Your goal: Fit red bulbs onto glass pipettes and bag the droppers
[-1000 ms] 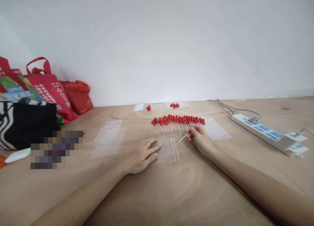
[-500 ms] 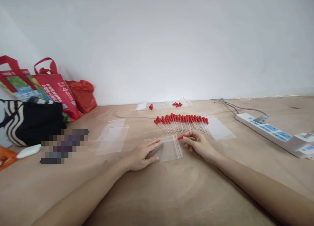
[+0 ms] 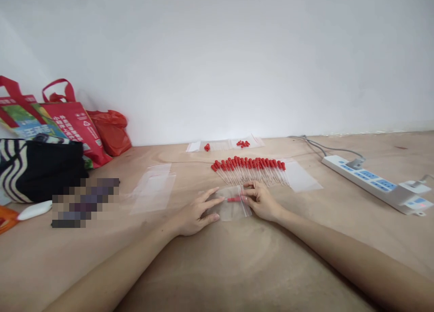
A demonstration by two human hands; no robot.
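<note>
A clear zip-lock bag (image 3: 228,214) lies flat on the wooden table, its red-lined mouth facing right. My left hand (image 3: 198,212) rests on the bag's left part, fingers spread, pressing it down. At the mouth, my right hand (image 3: 262,201) pinches the end of a red-bulbed dropper (image 3: 233,199). Its red part shows inside the bag, pointing left toward my left fingertips. Just beyond both hands, a row of droppers with red rubber bulbs (image 3: 251,163) lies side by side, their clear stems toward me.
Flat zip bags (image 3: 154,190) lie at left, and another plastic bag (image 3: 303,178) at right of the droppers. Loose red bulbs (image 3: 243,144) sit near the wall. A white power strip (image 3: 373,181) with grey cable lies right. Shopping bags (image 3: 68,122) and a black striped cloth bag (image 3: 47,172) stand left.
My right hand has moved slightly left to the bag's mouth, and the dropper's red part has gone from outside the mouth to inside the bag. My left hand stays on the bag.
</note>
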